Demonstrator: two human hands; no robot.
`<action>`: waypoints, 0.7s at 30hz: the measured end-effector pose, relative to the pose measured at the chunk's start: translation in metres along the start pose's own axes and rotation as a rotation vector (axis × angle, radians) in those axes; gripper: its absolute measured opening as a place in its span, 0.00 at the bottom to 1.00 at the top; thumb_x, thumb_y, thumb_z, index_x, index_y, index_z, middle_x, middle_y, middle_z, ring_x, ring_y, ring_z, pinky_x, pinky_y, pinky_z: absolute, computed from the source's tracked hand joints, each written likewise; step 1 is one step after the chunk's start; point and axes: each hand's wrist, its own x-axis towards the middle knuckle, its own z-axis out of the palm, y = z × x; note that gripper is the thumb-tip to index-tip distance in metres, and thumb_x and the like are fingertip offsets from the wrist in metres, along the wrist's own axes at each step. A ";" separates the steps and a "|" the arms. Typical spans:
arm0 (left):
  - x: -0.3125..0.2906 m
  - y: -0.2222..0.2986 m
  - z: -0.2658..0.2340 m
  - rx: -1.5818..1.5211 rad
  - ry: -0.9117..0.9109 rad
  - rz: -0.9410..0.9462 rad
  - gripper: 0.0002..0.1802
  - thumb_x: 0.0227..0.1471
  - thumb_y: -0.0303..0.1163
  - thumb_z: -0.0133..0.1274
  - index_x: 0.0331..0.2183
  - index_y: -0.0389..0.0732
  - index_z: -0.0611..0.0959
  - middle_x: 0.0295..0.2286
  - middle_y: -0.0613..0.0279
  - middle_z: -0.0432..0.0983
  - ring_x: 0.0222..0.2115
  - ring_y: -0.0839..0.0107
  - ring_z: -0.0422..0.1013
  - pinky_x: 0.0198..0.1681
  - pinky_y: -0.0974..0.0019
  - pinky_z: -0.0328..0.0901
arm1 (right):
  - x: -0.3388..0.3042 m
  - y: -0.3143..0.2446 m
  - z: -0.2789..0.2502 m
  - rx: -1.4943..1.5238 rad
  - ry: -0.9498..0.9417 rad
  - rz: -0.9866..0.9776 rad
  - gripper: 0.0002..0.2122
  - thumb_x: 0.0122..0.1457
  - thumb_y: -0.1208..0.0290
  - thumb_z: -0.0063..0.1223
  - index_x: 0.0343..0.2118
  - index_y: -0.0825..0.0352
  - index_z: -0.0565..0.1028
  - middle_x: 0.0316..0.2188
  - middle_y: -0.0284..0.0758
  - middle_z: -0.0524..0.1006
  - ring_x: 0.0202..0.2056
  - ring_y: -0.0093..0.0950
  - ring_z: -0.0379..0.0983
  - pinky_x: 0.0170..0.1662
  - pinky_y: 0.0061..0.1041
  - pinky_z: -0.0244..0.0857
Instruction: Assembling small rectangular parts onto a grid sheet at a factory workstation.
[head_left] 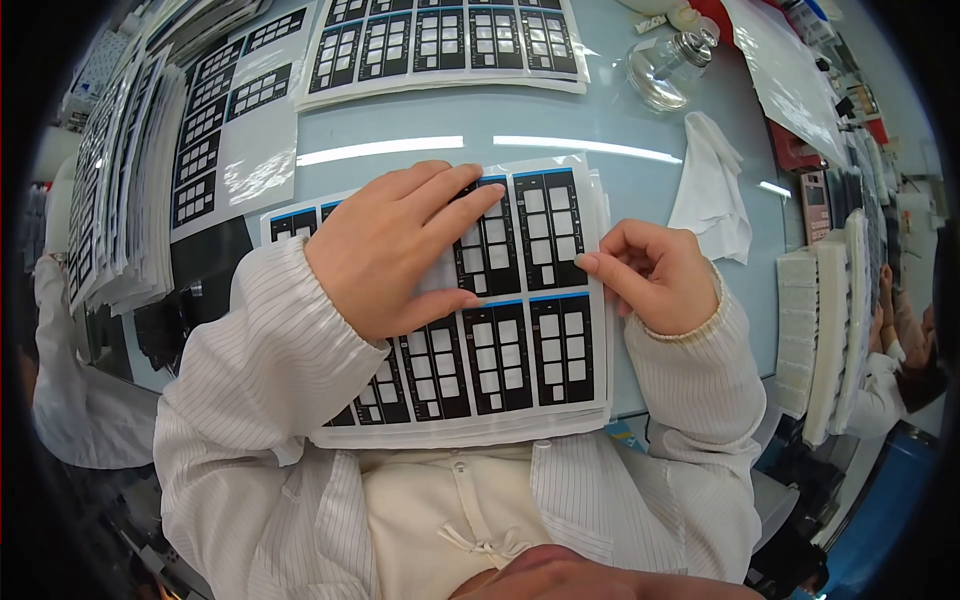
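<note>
A stack of white sheets (470,437) lies in front of me, printed with rows of black labels that have white windows and blue top edges. My left hand (400,245) rests on the top sheet with its fingers stretched out, covering several of the labels. At the right edge of that sheet, my right hand (655,275) has its thumb and curled fingers closed on the edge, beside a black label (549,228) in the upper row. The tips of the right fingers under the thumb are partly hidden.
Another stack of label sheets (440,78) lies at the back. A partly bare sheet (262,160) and a tall pile of sheets (120,190) are at left. A clear glass bottle (665,75) with a metal top and a white cloth (712,190) are at right. People sit on both sides.
</note>
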 end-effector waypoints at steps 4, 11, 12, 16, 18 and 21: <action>0.003 -0.004 0.002 0.025 -0.004 0.040 0.41 0.32 0.41 0.63 0.50 0.37 0.67 0.47 0.50 0.64 0.46 0.51 0.62 0.51 0.57 0.58 | 0.001 0.000 0.001 -0.014 0.002 0.028 0.08 0.54 0.71 0.55 0.25 0.71 0.73 0.15 0.28 0.72 0.15 0.13 0.65 0.19 0.11 0.58; 0.004 -0.013 0.007 0.041 0.101 0.134 0.37 0.29 0.43 0.64 0.41 0.34 0.69 0.38 0.52 0.68 0.39 0.58 0.64 0.46 0.62 0.61 | 0.004 0.002 0.003 0.060 -0.005 0.054 0.08 0.54 0.70 0.55 0.25 0.70 0.73 0.14 0.27 0.71 0.15 0.13 0.64 0.18 0.11 0.57; 0.004 -0.015 0.005 -0.067 0.117 0.106 0.36 0.29 0.42 0.64 0.41 0.34 0.69 0.37 0.52 0.68 0.38 0.58 0.64 0.45 0.61 0.61 | 0.004 0.001 0.003 0.061 -0.006 0.053 0.08 0.54 0.70 0.55 0.25 0.70 0.73 0.14 0.27 0.71 0.15 0.13 0.64 0.18 0.11 0.57; 0.000 -0.019 0.004 -0.233 0.140 -0.009 0.37 0.29 0.42 0.64 0.41 0.36 0.69 0.35 0.53 0.68 0.36 0.58 0.64 0.42 0.61 0.61 | 0.005 0.000 0.004 0.106 -0.010 0.076 0.08 0.55 0.70 0.54 0.25 0.70 0.72 0.15 0.27 0.70 0.15 0.14 0.64 0.18 0.11 0.57; -0.002 -0.022 0.003 -0.238 0.104 -0.068 0.36 0.30 0.42 0.65 0.42 0.36 0.68 0.35 0.52 0.68 0.37 0.57 0.64 0.43 0.61 0.61 | 0.007 0.002 0.006 0.144 -0.036 0.067 0.08 0.55 0.70 0.54 0.25 0.69 0.72 0.15 0.27 0.70 0.15 0.14 0.64 0.18 0.11 0.57; -0.005 -0.030 0.007 -0.586 0.241 -0.040 0.38 0.31 0.42 0.65 0.43 0.34 0.68 0.37 0.50 0.69 0.40 0.56 0.65 0.45 0.60 0.61 | 0.007 -0.001 0.007 0.141 -0.018 0.073 0.07 0.56 0.70 0.53 0.25 0.68 0.71 0.15 0.28 0.70 0.15 0.15 0.63 0.17 0.12 0.56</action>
